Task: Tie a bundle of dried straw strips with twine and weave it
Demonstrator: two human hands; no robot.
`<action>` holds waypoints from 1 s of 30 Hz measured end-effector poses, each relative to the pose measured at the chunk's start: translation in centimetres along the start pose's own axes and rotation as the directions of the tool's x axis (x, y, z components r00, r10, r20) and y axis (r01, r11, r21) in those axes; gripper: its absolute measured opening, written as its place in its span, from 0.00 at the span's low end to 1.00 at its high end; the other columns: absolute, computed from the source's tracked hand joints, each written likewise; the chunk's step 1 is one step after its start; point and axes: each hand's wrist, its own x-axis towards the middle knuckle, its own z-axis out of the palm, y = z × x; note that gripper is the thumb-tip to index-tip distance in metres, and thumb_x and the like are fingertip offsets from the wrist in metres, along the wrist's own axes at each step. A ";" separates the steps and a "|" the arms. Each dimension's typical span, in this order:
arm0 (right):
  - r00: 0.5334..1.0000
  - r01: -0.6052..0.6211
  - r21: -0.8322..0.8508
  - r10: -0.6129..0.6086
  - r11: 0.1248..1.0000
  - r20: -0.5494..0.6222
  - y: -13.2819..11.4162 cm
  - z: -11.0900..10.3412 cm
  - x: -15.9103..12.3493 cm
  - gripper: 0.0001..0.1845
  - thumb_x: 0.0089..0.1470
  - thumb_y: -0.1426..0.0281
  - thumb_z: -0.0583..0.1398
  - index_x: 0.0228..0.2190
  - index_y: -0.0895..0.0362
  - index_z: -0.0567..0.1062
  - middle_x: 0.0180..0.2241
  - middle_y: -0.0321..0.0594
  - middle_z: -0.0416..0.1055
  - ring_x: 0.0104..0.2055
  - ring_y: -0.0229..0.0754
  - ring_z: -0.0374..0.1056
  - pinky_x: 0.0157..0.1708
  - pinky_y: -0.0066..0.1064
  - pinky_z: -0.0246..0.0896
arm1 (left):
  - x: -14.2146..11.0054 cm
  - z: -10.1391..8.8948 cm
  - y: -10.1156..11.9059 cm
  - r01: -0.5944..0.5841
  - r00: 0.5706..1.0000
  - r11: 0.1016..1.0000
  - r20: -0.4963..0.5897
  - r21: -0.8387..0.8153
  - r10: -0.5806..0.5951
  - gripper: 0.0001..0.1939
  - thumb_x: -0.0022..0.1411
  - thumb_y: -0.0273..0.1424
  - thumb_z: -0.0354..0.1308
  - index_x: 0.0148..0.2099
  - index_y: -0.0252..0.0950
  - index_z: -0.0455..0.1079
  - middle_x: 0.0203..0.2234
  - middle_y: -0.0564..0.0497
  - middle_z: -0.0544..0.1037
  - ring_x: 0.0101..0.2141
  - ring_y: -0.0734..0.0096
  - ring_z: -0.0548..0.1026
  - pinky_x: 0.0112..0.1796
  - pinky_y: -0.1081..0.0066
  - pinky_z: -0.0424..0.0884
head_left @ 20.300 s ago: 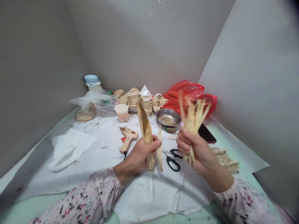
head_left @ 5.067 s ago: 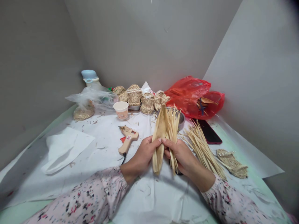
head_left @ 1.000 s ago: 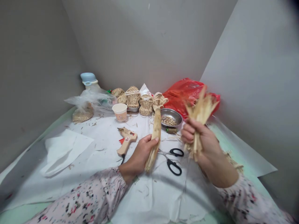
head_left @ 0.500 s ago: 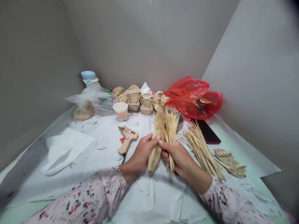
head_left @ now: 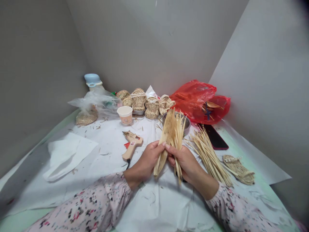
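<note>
Fingers of the left hand [head_left: 145,162] closed firmly around a long tan dried-husk strip [head_left: 166,138]; fingers of the right hand [head_left: 184,164] closed around a bundle of thin shredded straw-coloured strips [head_left: 179,135]. Just right of that bundle, a loose heap of pale unwoven strips [head_left: 210,158]; beyond it, a row of finished woven straw baskets [head_left: 138,100].

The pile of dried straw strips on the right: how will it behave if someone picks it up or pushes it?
The pile of dried straw strips is probably light, as the strips are thin. They lie loose and unbound, so a push would likely scatter them. Each strip seems fairly stiff, lying straight without drooping, but may split easily.
</note>
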 end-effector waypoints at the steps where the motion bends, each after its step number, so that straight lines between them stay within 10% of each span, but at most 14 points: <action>1: 1.000 -0.001 0.003 0.001 1.000 0.004 0.0 0.0 0.0 0.19 0.49 0.61 0.65 0.19 0.59 0.66 0.13 0.27 0.55 0.15 0.28 0.47 0.14 0.22 0.38 | 0.1 0.0 -0.1 -0.001 1.000 1.000 -0.004 0.008 0.001 0.16 0.58 0.40 0.60 0.37 0.30 0.73 0.17 0.49 0.76 0.19 0.71 0.74 0.23 0.75 0.68; 13: 0.994 0.072 0.228 -0.050 0.971 -0.100 -0.9 -0.1 -0.1 0.10 0.40 0.67 0.66 0.21 0.61 0.73 0.20 0.35 0.67 0.19 0.30 0.58 0.18 0.21 0.53 | -0.1 0.2 0.5 -0.074 0.997 0.990 -0.026 -0.117 0.071 0.12 0.57 0.36 0.62 0.39 0.31 0.73 0.28 0.47 0.78 0.26 0.69 0.75 0.32 0.70 0.70; 18: 0.999 0.047 0.366 -0.045 0.930 -0.015 -4.3 -0.1 -1.3 0.10 0.41 0.67 0.63 0.19 0.58 0.67 0.16 0.31 0.58 0.16 0.31 0.53 0.13 0.21 0.47 | 0.3 -0.2 0.3 -0.085 0.992 0.991 -0.097 -0.099 0.075 0.09 0.54 0.32 0.63 0.35 0.31 0.73 0.26 0.50 0.75 0.25 0.74 0.71 0.28 0.75 0.65; 30: 0.889 0.431 0.501 -0.448 0.751 -0.095 -12.8 -2.2 -6.4 0.06 0.45 0.75 0.59 0.24 0.56 0.65 0.17 0.28 0.51 0.17 0.28 0.51 0.16 0.22 0.50 | 0.0 -0.1 0.5 -0.057 0.979 0.988 -0.200 -0.144 0.027 0.10 0.50 0.32 0.67 0.30 0.32 0.71 0.21 0.55 0.72 0.23 0.76 0.69 0.26 0.76 0.63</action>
